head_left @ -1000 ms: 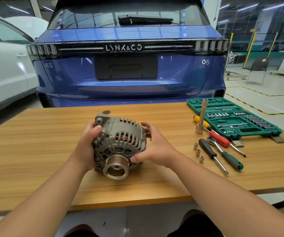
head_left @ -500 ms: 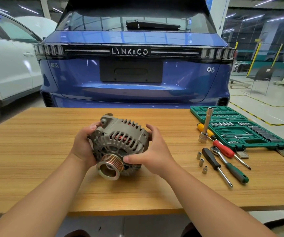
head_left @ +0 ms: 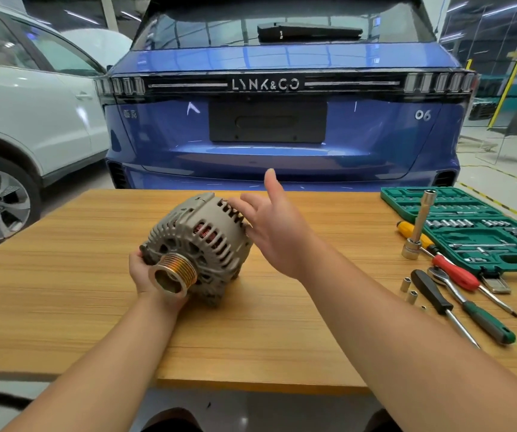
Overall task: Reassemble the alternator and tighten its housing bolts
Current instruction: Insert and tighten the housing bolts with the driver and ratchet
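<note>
A grey alternator with a ribbed pulley facing me lies tilted on the wooden table. My left hand grips it from below, by the pulley end. My right hand hovers open beside the alternator's right side, fingers spread, fingertips near the slotted housing. A socket on a long extension bar stands upright at the right. Two small sockets lie near the screwdrivers.
A green socket set case lies open at the table's far right. A ratchet and screwdrivers with black, red, green and yellow handles lie before it. A blue car stands behind the table, a white car at left.
My right hand has let go of the alternator and lifted open beside it. The alternator has been turned and tilted; my left hand has shifted down to the pulley end.
</note>
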